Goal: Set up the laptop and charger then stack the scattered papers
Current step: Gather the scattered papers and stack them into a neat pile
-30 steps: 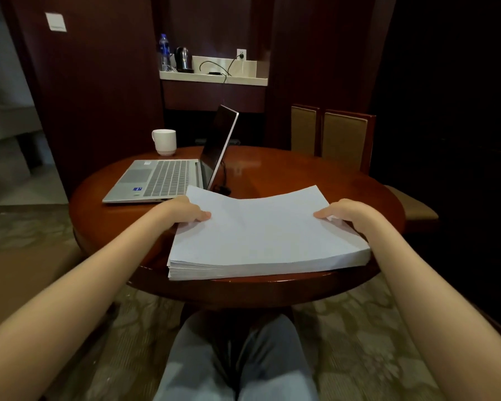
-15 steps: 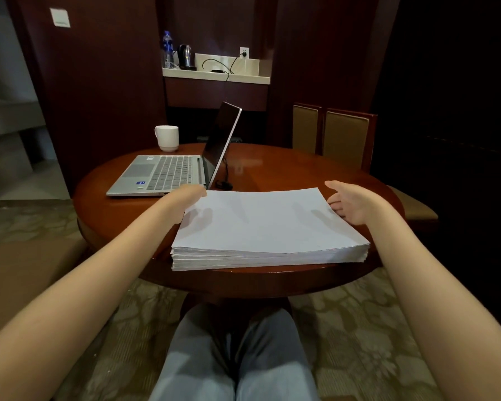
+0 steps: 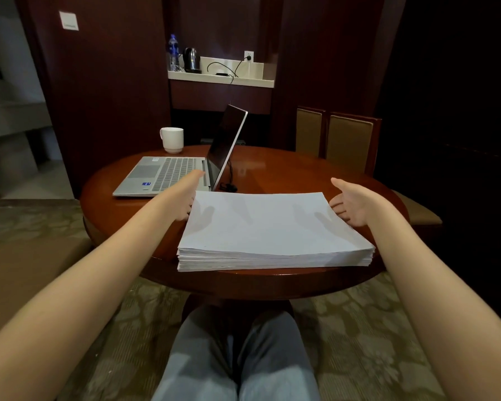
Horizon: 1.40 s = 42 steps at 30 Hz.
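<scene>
Dim and warm, lit from above. Near-black on the right. Soft glare on the round polished reddish-brown wooden table (image 3: 301,175), faint finger shadows across the thick stack of white paper sheets (image 3: 272,227). Bent by wide-angle distortion toward the edges, stretched and soft at the lower corners.

One view, your head camera, wide-angle, facing forward and down from your seat, round table (image 3: 287,169) close ahead, paper stack (image 3: 272,227) nearest at centre, your knees (image 3: 272,357) at the bottom edge, wall shelf (image 3: 220,79) far at top, right side seemingly too dark to read.
</scene>
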{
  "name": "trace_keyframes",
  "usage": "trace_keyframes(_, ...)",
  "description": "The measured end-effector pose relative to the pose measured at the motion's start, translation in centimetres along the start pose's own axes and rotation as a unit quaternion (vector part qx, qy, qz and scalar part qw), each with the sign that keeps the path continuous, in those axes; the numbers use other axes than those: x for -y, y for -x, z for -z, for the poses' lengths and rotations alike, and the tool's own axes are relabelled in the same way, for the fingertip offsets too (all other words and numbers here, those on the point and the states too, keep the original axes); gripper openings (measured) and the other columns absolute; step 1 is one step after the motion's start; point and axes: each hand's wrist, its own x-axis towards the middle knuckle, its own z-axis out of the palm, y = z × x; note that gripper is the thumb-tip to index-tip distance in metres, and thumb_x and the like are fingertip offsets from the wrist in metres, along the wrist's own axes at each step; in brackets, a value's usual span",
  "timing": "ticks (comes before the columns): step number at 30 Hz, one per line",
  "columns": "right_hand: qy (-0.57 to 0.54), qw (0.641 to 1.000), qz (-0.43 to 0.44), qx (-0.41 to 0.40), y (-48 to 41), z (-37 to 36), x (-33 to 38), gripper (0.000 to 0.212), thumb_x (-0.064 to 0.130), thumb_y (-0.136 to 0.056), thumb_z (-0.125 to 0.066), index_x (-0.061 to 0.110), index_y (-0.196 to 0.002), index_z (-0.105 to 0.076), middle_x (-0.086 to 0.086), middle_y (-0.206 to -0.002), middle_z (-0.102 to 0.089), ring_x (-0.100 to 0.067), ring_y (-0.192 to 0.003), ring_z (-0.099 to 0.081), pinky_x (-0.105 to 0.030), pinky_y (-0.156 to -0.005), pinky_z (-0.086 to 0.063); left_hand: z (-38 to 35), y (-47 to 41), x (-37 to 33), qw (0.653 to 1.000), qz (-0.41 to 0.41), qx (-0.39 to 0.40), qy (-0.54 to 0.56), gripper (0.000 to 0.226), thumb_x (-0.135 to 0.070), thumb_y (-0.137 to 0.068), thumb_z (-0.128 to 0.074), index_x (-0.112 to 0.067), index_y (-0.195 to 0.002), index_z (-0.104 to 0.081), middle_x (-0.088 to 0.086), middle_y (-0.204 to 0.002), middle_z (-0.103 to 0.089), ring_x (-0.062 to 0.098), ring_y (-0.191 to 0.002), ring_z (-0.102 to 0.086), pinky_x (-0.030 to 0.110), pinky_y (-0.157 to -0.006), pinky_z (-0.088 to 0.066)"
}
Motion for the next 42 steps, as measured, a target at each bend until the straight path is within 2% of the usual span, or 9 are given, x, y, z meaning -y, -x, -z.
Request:
trace_keyframes(6,0.033,0.998,0.005,-0.045,0.2,-0.7,0.7,0.066,0.054,-0.096,-0.033,0.009,-0.145,-0.030,-0.015,-0.149,-0.033,-0.035,-0.136,-0.033,-0.048,-0.109,-0.029,0.5,-0.2,0.0,1.000,0.000,0.005,-0.008,0.077,-0.059,-0.094,-0.023,-0.009,-0.150,-0.006,0.011,-0.157,-0.012,0.030,-0.144,-0.013,0.044,-0.116,-0.013)
trace_keyframes(10,0.128,0.982,0.050,-0.130,0.4,-2.2,1.9,0.051,0.031,-0.096,-0.050,0.011,-0.140,-0.036,-0.014,-0.146,-0.036,-0.034,-0.128,-0.040,-0.045,-0.099,-0.041,0.6,-0.4,-0.3,0.997,-0.037,-0.031,-0.065,0.069,-0.056,-0.095,-0.026,-0.018,-0.150,-0.009,0.010,-0.157,-0.013,0.031,-0.144,-0.014,0.047,-0.115,-0.014)
trace_keyframes(18,0.133,0.980,0.128,-0.074,0.2,-6.9,6.0,0.044,0.022,-0.096,-0.050,0.009,-0.137,-0.043,-0.011,-0.144,-0.040,-0.032,-0.130,-0.041,-0.044,-0.099,-0.041,2.1,-0.9,-0.8,0.990,-0.071,-0.061,-0.103,0.059,-0.049,-0.099,-0.024,-0.019,-0.150,-0.017,0.008,-0.155,-0.019,0.029,-0.143,-0.018,0.044,-0.115,-0.015)
trace_keyframes(24,0.162,0.972,0.167,0.008,0.1,-10.5,9.2,0.045,0.026,-0.094,-0.053,0.012,-0.136,-0.043,-0.010,-0.140,-0.045,-0.030,-0.127,-0.045,-0.046,-0.100,-0.041,3.4,-0.5,-0.8,0.996,-0.016,-0.035,-0.079,0.064,-0.053,-0.096,-0.030,-0.017,-0.149,-0.021,0.013,-0.153,-0.025,0.035,-0.138,-0.027,0.048,-0.112,-0.024)
trace_keyframes(29,0.256,0.954,0.141,-0.072,-3.0,-10.3,7.7,0.039,0.027,-0.095,-0.048,0.006,-0.128,-0.051,-0.014,-0.124,-0.056,-0.034,-0.113,-0.054,-0.041,-0.095,-0.044,2.0,0.0,0.3,1.000,0.008,0.002,-0.003,0.058,-0.042,-0.099,-0.032,-0.016,-0.149,-0.016,0.010,-0.154,-0.021,0.029,-0.142,-0.018,0.042,-0.115,-0.016)
trace_keyframes(31,0.267,0.953,0.090,-0.113,-4.7,-9.6,5.8,0.038,0.035,-0.092,-0.049,0.010,-0.121,-0.052,-0.016,-0.109,-0.060,-0.035,-0.102,-0.057,-0.052,-0.091,-0.045,1.0,0.1,0.7,1.000,-0.002,0.000,-0.006,0.036,-0.036,-0.101,-0.031,-0.015,-0.126,-0.047,0.008,-0.130,-0.046,0.025,-0.119,-0.046,0.034,-0.099,-0.036)
trace_keyframes(33,0.270,0.954,0.054,-0.122,-6.4,-9.0,4.4,0.043,0.041,-0.089,-0.049,0.013,-0.122,-0.051,-0.017,-0.112,-0.057,-0.036,-0.103,-0.054,-0.051,-0.082,-0.042,0.0,0.3,0.8,1.000,-0.002,-0.015,0.003,0.027,-0.033,-0.100,-0.035,-0.014,-0.104,-0.054,0.006,-0.107,-0.053,0.019,-0.091,-0.053,0.027,-0.078,-0.042)
trace_keyframes(37,0.300,0.947,0.028,-0.113,-7.0,-8.8,3.8,0.052,0.047,-0.092,-0.042,0.016,-0.133,-0.044,-0.013,-0.138,-0.045,-0.037,-0.128,-0.042,-0.057,-0.105,-0.035,-1.4,0.9,0.6,0.999,0.007,-0.041,0.009,0.045,-0.030,-0.098,-0.040,-0.013,-0.139,-0.036,0.008,-0.142,-0.038,0.028,-0.132,-0.034,0.039,-0.108,-0.027)
trace_keyframes(42,0.345,0.932,0.068,-0.087,-5.6,-9.7,5.4,0.052,0.046,-0.092,-0.040,0.010,-0.130,-0.046,-0.020,-0.121,-0.054,-0.039,-0.107,-0.052,-0.055,-0.097,-0.039,-0.5,1.1,0.1,0.999,-0.014,-0.034,-0.020,0.025,-0.032,-0.099,-0.037,-0.014,-0.108,-0.053,0.003,-0.108,-0.048,0.020,-0.102,-0.052,0.025,-0.087,-0.041)
